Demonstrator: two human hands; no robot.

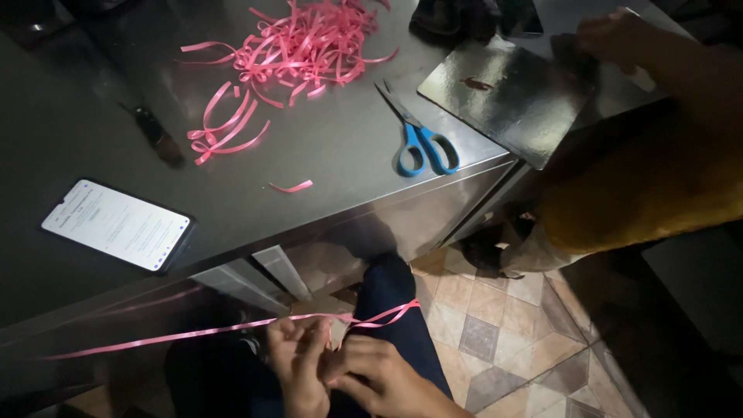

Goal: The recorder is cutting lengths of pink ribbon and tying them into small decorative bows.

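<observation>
Above and beyond both hands spreads the steel tabletop [333, 155], and well to their upper right another person's hand [619, 35] rests on a dark glossy board [507, 97] at the tabletop's corner. A heap of cut pink ribbon pieces [302, 46] lies far above the hands, a lit phone [116, 224] up to their left, blue-handled scissors [422, 139] up to their right. A long pink ribbon [193, 331] runs in from the left and loops round the knee just above the hands. The left hand [298, 364] pinches this ribbon, fingers pressed together; the right hand [379, 375], touching it, closes its grip on the ribbon too.
</observation>
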